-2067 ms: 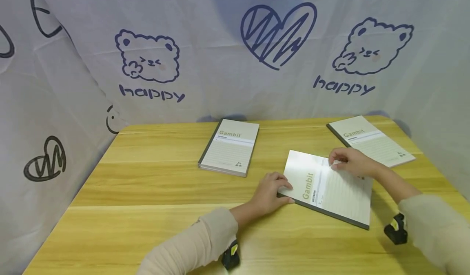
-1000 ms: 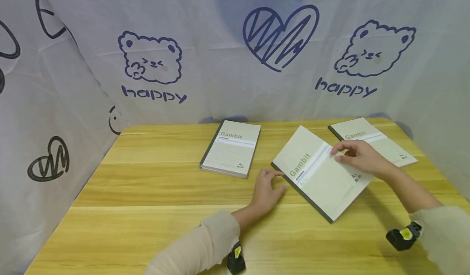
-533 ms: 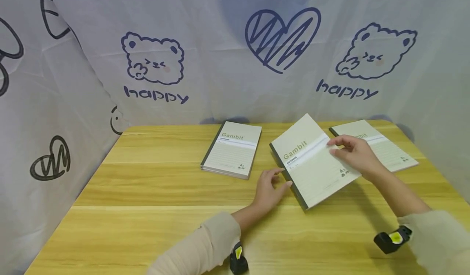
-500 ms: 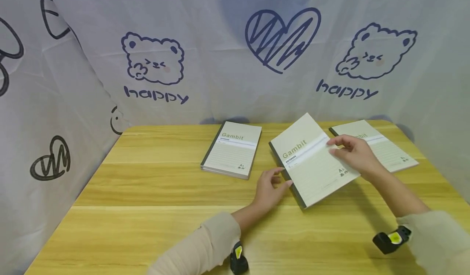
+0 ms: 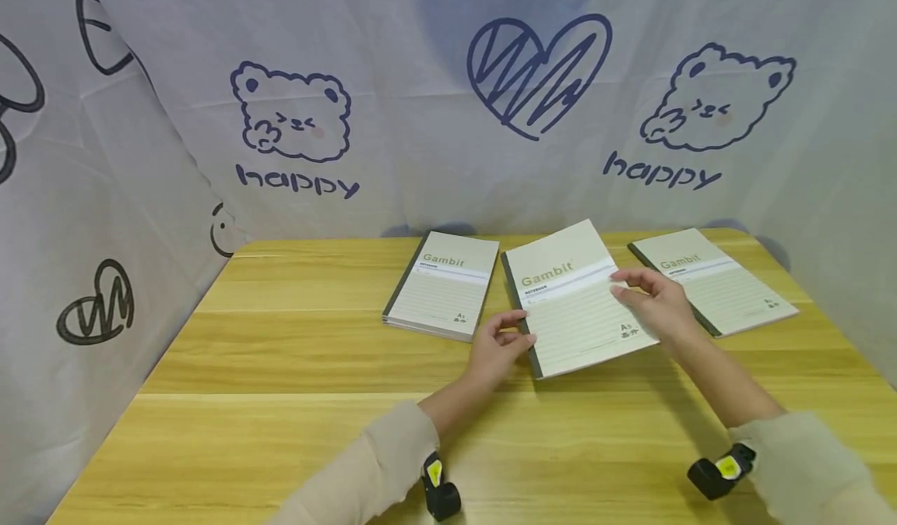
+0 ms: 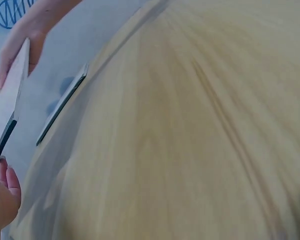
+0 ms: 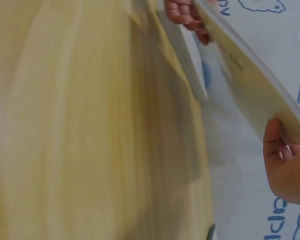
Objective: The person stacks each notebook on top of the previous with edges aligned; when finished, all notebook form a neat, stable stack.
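Observation:
A cream "Gambit" notebook [image 5: 575, 318] with a dark spine is held tilted above the table. My left hand [image 5: 496, 350] pinches it by the spine, and my right hand [image 5: 659, 307] grips the opposite edge. The left wrist view shows the held notebook [image 6: 9, 97] almost edge-on. In the right wrist view, the underside of the notebook [image 7: 250, 80] is raised off the tabletop, with my right hand [image 7: 290, 167] at its lower end. Close by on the left lies a small stack of matching notebooks [image 5: 444, 295].
Another matching notebook [image 5: 732, 295] lies at the right rear of the wooden table [image 5: 280, 431]. A white cloth [image 5: 406, 120] with blue drawings hangs behind the table's far edge. Each wrist carries a small black camera.
The notebook, earlier turned sideways on the table, has been lifted, rotated upright and moved left toward the stack. My left hand has taken hold of its spine; my right hand moved left with it.

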`<state>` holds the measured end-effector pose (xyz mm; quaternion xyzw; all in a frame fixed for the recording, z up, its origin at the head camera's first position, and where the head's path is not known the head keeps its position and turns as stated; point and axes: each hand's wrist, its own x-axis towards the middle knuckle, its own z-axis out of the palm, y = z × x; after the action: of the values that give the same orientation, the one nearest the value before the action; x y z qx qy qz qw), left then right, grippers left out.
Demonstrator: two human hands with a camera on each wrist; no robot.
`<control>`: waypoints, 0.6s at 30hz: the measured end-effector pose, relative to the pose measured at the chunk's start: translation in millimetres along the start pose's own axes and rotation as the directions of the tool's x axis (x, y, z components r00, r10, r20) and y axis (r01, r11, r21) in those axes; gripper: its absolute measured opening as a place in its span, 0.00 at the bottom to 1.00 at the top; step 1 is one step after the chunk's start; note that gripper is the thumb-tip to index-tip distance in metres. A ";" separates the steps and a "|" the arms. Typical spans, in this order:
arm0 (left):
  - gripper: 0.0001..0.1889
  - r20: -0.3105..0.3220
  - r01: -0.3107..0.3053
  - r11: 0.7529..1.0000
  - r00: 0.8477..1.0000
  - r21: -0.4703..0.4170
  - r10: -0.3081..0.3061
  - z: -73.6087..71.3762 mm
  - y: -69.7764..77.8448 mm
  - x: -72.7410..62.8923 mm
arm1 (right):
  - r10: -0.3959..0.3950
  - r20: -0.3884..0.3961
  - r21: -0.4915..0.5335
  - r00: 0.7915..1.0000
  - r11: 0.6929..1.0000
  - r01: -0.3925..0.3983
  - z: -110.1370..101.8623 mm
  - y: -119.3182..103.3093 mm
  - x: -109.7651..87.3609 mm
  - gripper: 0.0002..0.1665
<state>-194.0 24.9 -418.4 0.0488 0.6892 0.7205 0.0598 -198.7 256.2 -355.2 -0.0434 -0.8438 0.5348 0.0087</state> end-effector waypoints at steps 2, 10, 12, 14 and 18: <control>0.17 0.002 -0.007 1.000 1.000 0.015 0.007 -6.4 0.5 1.0 | 0.011 0.013 0.012 1.000 1.000 -0.011 4.1 1.3 -0.9 0.18; 0.17 0.040 -0.045 0.993 0.998 0.108 0.041 -38.0 7.9 6.4 | -0.007 0.100 0.077 0.995 0.997 0.000 19.3 6.9 -6.6 0.25; 0.17 0.052 -0.059 0.991 0.997 0.120 0.053 -46.7 12.0 8.3 | -0.028 0.139 0.126 0.990 0.992 0.010 23.5 8.0 -8.0 0.26; 0.17 0.063 -0.066 0.989 0.996 0.133 0.058 -55.0 15.9 9.8 | -0.054 0.172 0.166 0.984 0.986 0.025 27.8 9.5 -9.7 0.27; 0.18 0.096 -0.068 0.982 0.994 0.176 0.051 -74.4 20.9 12.5 | -0.112 0.224 0.222 0.968 0.973 0.062 38.8 10.4 -13.7 0.31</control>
<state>-218.1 -47.5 -401.0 0.1073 0.7461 0.6540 0.0648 -186.8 224.5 -380.8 0.0585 -0.7779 0.6226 -0.0629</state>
